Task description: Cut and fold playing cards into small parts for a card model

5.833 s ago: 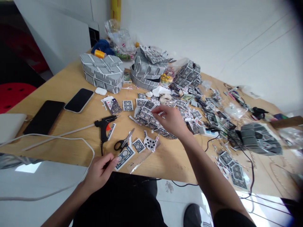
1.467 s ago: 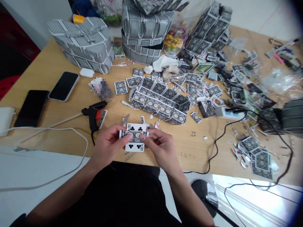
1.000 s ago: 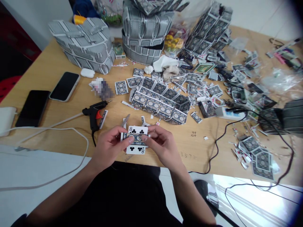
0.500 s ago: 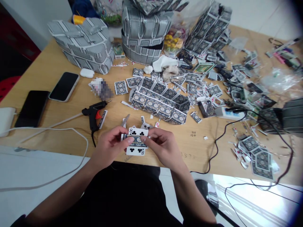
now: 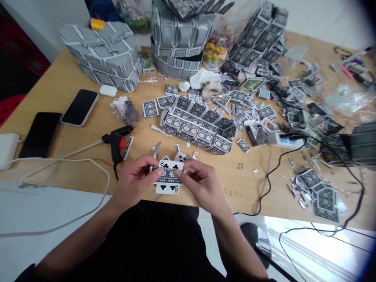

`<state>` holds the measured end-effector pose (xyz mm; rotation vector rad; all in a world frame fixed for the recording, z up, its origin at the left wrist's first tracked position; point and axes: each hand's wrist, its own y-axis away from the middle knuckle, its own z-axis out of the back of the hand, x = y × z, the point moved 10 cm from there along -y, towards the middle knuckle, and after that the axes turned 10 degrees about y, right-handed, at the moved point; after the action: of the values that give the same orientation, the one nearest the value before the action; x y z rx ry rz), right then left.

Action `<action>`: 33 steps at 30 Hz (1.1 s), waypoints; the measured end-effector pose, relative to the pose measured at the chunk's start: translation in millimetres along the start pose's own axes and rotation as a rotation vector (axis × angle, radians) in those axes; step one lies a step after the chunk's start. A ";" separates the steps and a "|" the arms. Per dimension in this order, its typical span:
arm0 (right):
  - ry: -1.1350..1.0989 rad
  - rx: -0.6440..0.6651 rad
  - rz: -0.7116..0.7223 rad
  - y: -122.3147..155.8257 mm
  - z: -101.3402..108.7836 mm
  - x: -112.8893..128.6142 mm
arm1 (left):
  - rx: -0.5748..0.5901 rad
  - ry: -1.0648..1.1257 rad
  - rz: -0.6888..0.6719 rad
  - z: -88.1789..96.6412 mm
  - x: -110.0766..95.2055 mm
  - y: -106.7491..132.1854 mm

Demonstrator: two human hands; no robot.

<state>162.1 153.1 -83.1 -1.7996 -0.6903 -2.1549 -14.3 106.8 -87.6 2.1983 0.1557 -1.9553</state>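
Observation:
Both my hands hold playing cards (image 5: 168, 176) over the near edge of the wooden table (image 5: 73, 164). An eight of clubs faces up, with a blue patterned card back laid across its middle. My left hand (image 5: 133, 182) pinches the left side, thumb on top. The right side is pinched by my right hand (image 5: 199, 184), thumb and forefinger pressed on the patterned strip. Just beyond the cards lie scissors (image 5: 155, 149) and a black glue gun (image 5: 116, 140).
A long block built of card backs (image 5: 199, 127) lies mid-table. Grey card-built boxes (image 5: 102, 55) stand at the back. Two phones (image 5: 79, 106) and an earbud case (image 5: 108, 90) lie left. Loose cards, scraps and a black cable (image 5: 270, 172) litter the right.
Since 5.8 s ago both hands came together at the near edge holding the cards. Over the last second the cards tilted slightly and the fingers shifted along the patterned strip.

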 end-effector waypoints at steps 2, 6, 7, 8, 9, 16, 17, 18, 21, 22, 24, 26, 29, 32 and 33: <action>-0.008 -0.010 0.009 0.3 -0.3 0.0 | -0.005 0.006 -0.009 0.9 -0.3 0.7; -0.031 -0.019 0.003 0.5 -1.8 -1.6 | -0.032 -0.002 -0.023 2.9 -1.3 1.9; -0.039 -0.018 0.001 0.3 -2.2 -1.9 | -0.035 -0.004 -0.026 3.0 -1.5 2.0; -0.048 -0.016 -0.001 0.1 -2.6 -2.1 | -0.037 -0.005 -0.029 2.9 -1.6 2.1; -0.056 -0.015 -0.001 -0.3 -2.8 -2.1 | -0.034 -0.003 -0.030 2.4 -1.5 2.1; -0.066 -0.065 0.006 -2.5 2.1 -0.7 | -0.029 0.019 -0.021 0.8 -0.6 3.0; -0.071 -0.063 0.000 -2.6 1.7 -1.3 | -0.031 0.017 -0.025 0.7 -1.4 2.9; -0.078 -0.059 -0.005 -2.7 1.1 -2.0 | -0.031 0.013 -0.028 0.4 -2.3 2.6; -0.090 -0.061 -0.008 -2.1 0.9 -3.6 | -0.032 -0.001 -0.027 0.0 -3.6 1.5; -0.093 -0.065 -0.006 -1.8 1.2 -3.8 | -0.032 -0.004 -0.024 0.1 -3.7 1.1; -0.102 -0.071 -0.003 -1.1 1.7 -4.0 | -0.037 -0.006 -0.019 0.8 -3.4 0.6; -0.108 -0.065 -0.008 -0.6 1.2 -3.9 | -0.037 -0.002 -0.010 1.1 -2.2 0.4; -0.119 -0.061 -0.016 -0.5 0.4 -2.9 | -0.029 0.010 0.001 0.6 -0.2 0.3; -0.142 -0.061 -0.014 -1.3 -0.3 -1.6 | -0.024 0.019 -0.005 -0.1 -0.1 0.2; -0.144 -0.065 -0.012 -1.5 -0.2 -1.6 | -0.023 0.020 -0.010 -0.2 -0.6 0.3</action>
<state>161.6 154.2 -84.9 -2.0049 -0.6713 -2.0940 -14.1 106.6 -87.0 2.2073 0.1918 -1.9271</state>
